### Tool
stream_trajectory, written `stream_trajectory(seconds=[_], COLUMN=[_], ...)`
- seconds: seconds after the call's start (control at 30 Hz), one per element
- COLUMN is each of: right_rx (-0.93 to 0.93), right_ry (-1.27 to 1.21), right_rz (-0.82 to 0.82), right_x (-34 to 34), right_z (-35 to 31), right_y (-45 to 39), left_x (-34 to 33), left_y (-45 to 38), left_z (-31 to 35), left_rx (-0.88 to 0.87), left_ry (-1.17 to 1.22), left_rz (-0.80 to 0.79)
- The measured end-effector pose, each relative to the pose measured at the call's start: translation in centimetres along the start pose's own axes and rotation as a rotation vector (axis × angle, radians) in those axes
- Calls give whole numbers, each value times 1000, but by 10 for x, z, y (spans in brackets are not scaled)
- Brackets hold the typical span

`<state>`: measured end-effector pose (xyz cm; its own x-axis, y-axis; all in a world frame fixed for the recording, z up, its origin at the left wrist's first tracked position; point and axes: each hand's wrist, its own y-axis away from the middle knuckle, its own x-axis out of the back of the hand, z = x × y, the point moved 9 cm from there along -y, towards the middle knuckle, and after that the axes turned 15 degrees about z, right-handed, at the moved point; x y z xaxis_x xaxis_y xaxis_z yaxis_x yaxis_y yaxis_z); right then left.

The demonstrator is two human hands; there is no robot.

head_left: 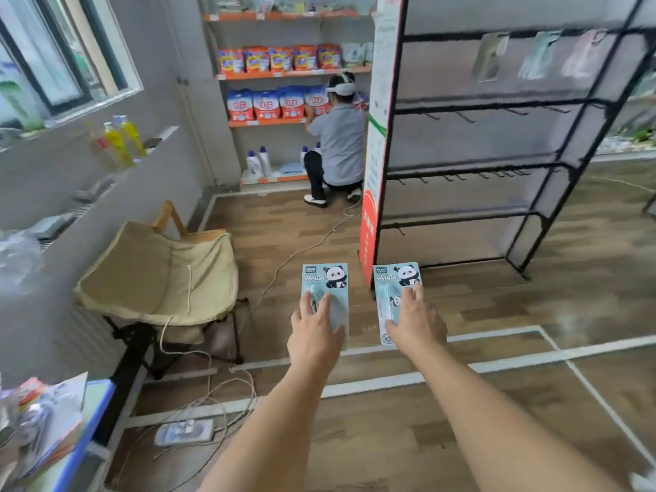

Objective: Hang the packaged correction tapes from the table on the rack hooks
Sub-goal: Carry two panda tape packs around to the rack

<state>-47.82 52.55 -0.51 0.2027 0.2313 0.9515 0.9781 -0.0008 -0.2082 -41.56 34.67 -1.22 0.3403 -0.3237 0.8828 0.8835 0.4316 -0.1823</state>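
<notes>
Correction tape packages, two of them, are held out in front of the person at arm's length, one in each hand, above a wood-plank floor (497,349) marked with white lines. Going from left to right: at the far left edge a blue-edged table (76,452) carries a loose pile of packaged goods, too blurred to identify. Above it, a grey ledge under a window holds yellow bottles (122,140). Further right stands a folding chair (159,278) with a beige fabric seat, and cables and a power strip (184,432) lie on the floor below it. At the back, a crouching person in a grey shirt (339,143) faces orange shelves (294,72) stocked with bagged goods. Next comes the left hand (316,335), which grips the left package (326,289) from behind at its lower half, with fingers wrapped onto the front of the blister; the light-blue card with a panda picture and the word PANDA rises upright above the fingers. Just beside it, apart and not touching, the right hand (413,323) grips the right package (395,289) in the same way, fingers curled over the lower front and the panda header showing above. Behind and to the right stands the black metal rack (497,172), its crossbars fitted with rows of small hooks (461,177). A few blurred packages (490,56) hang from the top bar. Both held packages are well apart from the rack, low in front of its left upright.
</notes>
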Motion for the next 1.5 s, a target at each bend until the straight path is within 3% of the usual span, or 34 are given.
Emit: stream_trajectory(seconds=[0.47,1.13,1.5], right_rx=[-238,-459,-386], right_ry=[59,142,71], right_rz=[59,126,201], right_x=[34,24,34], right_z=[231,390,525], right_y=[-88,-316,-455], left_x=[-124,-269,-342], left_y=[-29,-216,-273], left_z=[252,465,613], left_rx=[-279,-502,-483], left_ry=[67,133,132], left_rz=[-119,-207,-167])
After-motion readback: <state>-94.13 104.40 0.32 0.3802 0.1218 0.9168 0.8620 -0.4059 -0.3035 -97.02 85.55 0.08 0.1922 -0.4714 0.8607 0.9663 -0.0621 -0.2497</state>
